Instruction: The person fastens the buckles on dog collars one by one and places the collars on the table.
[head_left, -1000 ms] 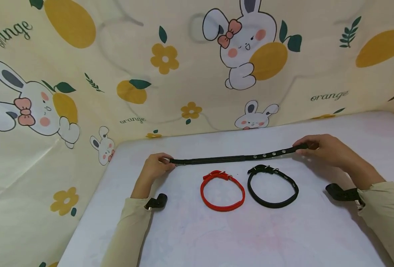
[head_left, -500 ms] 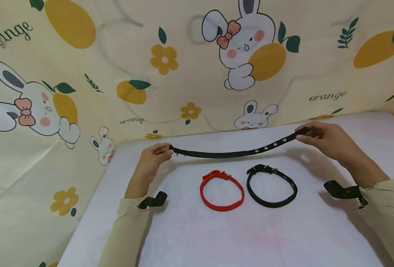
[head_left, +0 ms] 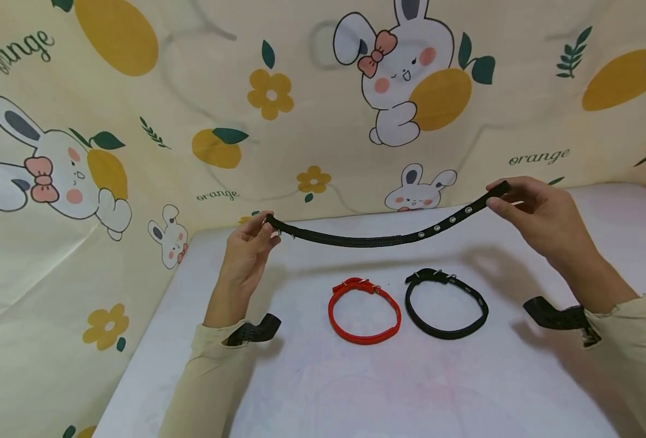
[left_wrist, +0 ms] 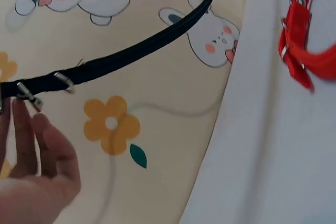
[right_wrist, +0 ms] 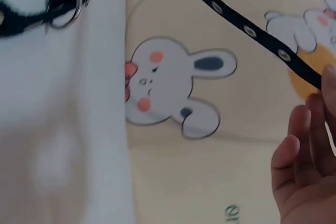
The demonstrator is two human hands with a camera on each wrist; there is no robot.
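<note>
Aloft, black strap (head_left: pixel 378 238) pinched between left hand (head_left: pixel 248 252), right hand (head_left: pixel 536 216).

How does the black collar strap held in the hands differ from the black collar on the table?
The unbuckled black collar strap hangs in a shallow sag, pinched at its ends by the left hand and right hand; the buckled black collar ring forms a closed loop. The strap is lifted; the ring lies on the white table. Both are black with metal fittings.

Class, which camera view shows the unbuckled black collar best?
The head view: the unbuckled black collar hangs whole between the left hand and right hand. The left wrist view shows only its buckle end, the right wrist view only its eyelet end.
</note>
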